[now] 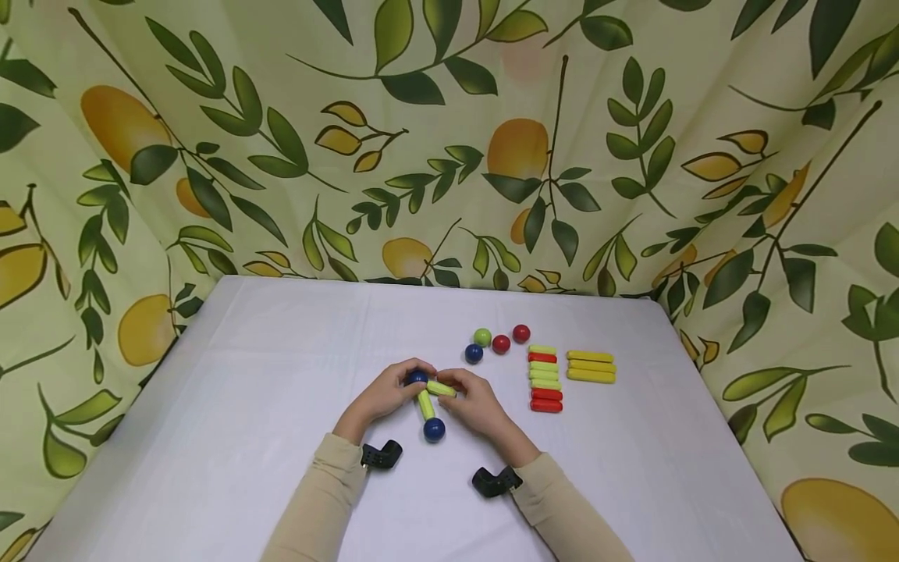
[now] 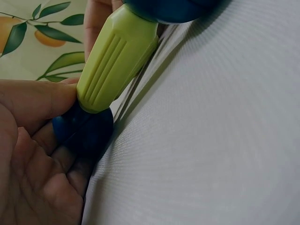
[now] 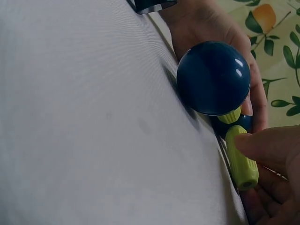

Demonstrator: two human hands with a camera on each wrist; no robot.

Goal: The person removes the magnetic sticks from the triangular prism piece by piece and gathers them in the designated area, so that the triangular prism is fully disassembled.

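My left hand [image 1: 388, 392] grips a dark blue ball [image 1: 417, 378], its fingers curled round the far side. From that ball a yellow-green ribbed rod [image 1: 426, 406] runs toward me to a second blue ball [image 1: 434, 429] close over the table. My right hand [image 1: 477, 400] pinches another yellow-green rod [image 1: 441, 388] between thumb and fingers; its far end meets the held ball. In the right wrist view this rod [image 3: 241, 161] shows a free near end. The left wrist view shows the first rod [image 2: 117, 61] joining both balls, the held ball [image 2: 86, 131] partly hidden.
Right of my hands lie a blue ball [image 1: 474, 353], a green ball [image 1: 482, 337] and red balls [image 1: 501, 344]. Beyond them sit a column of short red and yellow-green rods [image 1: 544, 375] and longer yellow rods [image 1: 591, 366]. Patterned curtains [image 1: 449, 156] border the white table [image 1: 281, 343].
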